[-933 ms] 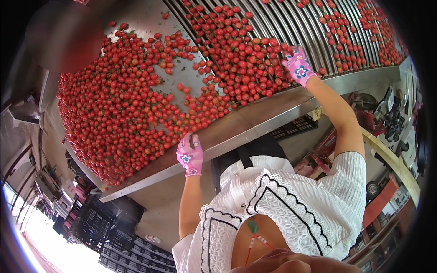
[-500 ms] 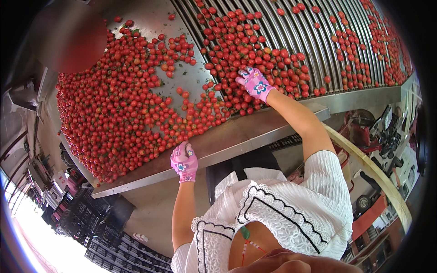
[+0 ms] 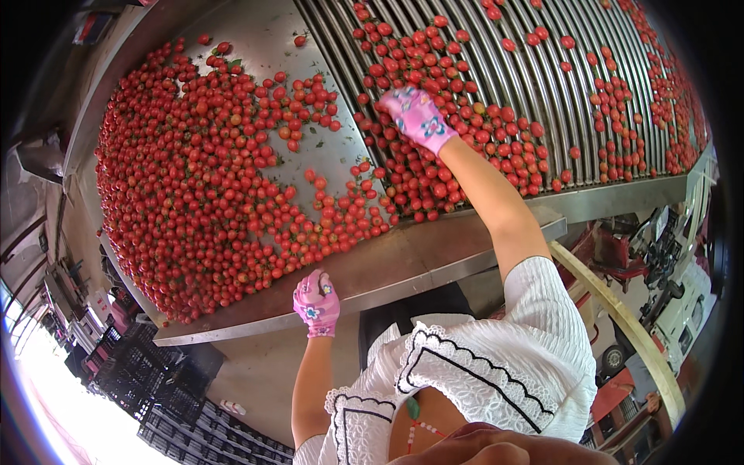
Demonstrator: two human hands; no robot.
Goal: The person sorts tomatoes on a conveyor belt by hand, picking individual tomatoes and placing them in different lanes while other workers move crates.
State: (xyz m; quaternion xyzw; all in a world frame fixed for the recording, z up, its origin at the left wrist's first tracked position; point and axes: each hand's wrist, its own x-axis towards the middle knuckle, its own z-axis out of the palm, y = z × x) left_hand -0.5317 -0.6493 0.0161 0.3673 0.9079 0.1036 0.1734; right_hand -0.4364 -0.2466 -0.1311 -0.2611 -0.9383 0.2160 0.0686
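Observation:
Cherry tomatoes [image 3: 198, 167], small and red, are heaped on a metal table [image 3: 260, 23] on the left. More cherry tomatoes [image 3: 508, 146] lie over metal rollers [image 3: 518, 81] to the right of it. My right hand [image 3: 418, 120], in a pink flowered glove, reaches palm down over the tomatoes at the left part of the rollers. Its fingers point left, stretched and slightly blurred; no tomato shows in its grip. My left hand [image 3: 317, 302], gloved alike, is curled at the table's near metal rim [image 3: 387, 291]. What lies inside its fingers, if anything, is hidden.
Dark plastic crates [image 3: 143, 364] are stacked on the floor at the lower left. A pale curved bar [image 3: 620, 322] stands to my right, with a white vehicle [image 3: 678, 322] behind it. Bits of green stem lie on the table's metal surface.
My right hand has moved left and farther away across the tomatoes. Tomatoes on the rollers appear farther right. A blurred round red-grey shape at the upper left is gone, and the view has shifted slightly.

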